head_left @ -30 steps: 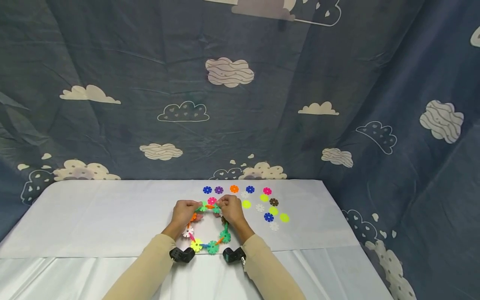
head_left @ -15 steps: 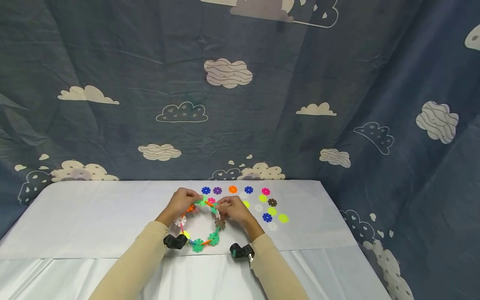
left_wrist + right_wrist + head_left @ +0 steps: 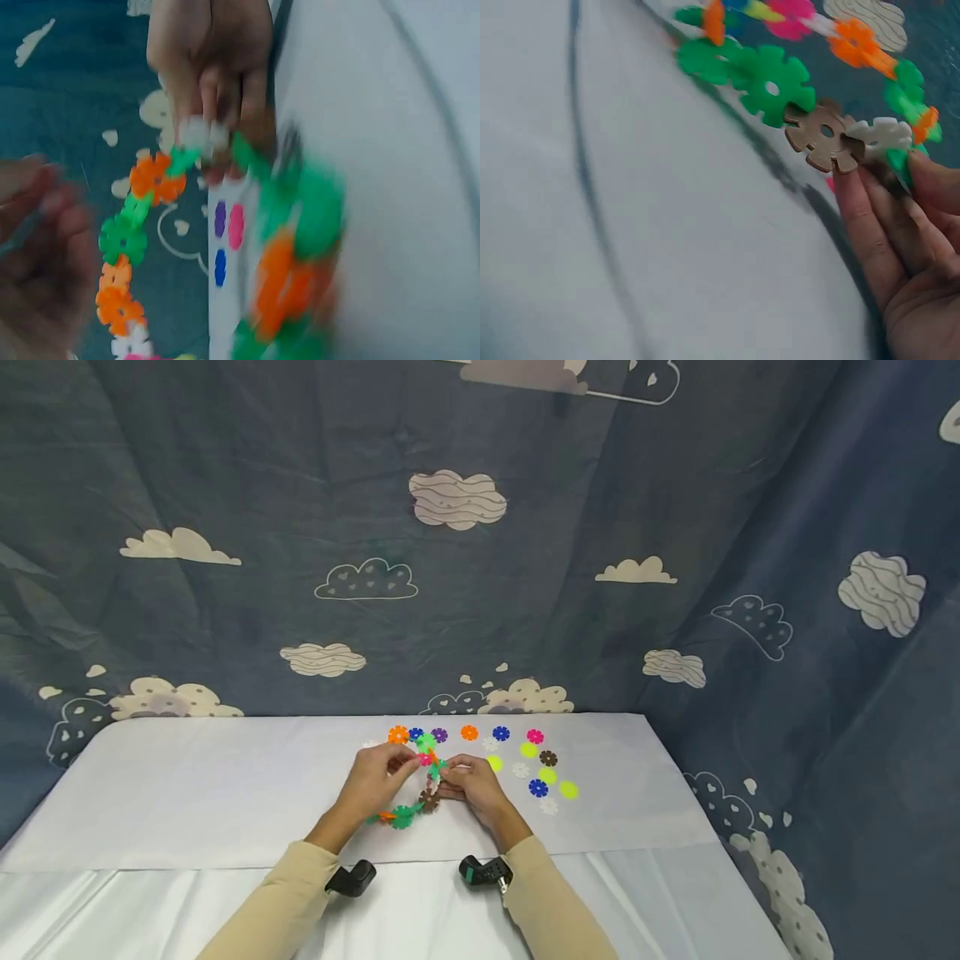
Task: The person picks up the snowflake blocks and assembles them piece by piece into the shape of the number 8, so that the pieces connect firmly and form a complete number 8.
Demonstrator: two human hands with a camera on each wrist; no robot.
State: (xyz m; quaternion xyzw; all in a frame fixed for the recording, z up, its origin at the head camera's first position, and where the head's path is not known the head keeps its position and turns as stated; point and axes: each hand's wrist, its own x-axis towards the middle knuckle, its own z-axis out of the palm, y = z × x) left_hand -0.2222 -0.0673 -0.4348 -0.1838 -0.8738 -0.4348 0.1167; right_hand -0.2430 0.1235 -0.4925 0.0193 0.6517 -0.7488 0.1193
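Observation:
In the head view, my right hand (image 3: 474, 785) pinches a linked chain of flower-shaped interlocking discs near its green disc (image 3: 437, 770). The right wrist view shows my thumb and fingers at a small green disc beside a white disc (image 3: 885, 133) and a brown disc (image 3: 826, 131). The chain curves away through green discs (image 3: 772, 86), an orange disc (image 3: 853, 43) and a pink one. My left hand (image 3: 375, 777) is close to the chain, thumb and fingertips near each other. It is blurred in the left wrist view, so whether it holds a disc cannot be told.
Loose discs lie at the back of the white-covered table (image 3: 187, 802), among them a purple disc (image 3: 439, 735), a blue disc (image 3: 537, 787), a brown disc (image 3: 548, 758) and a yellow disc (image 3: 568, 790). A cloud-patterned curtain (image 3: 525, 627) hangs behind.
The chain has lifted and tilted, its left part swinging back behind my left hand. My left hand has moved slightly right and down from the chain's top. The right hand keeps hold of it.

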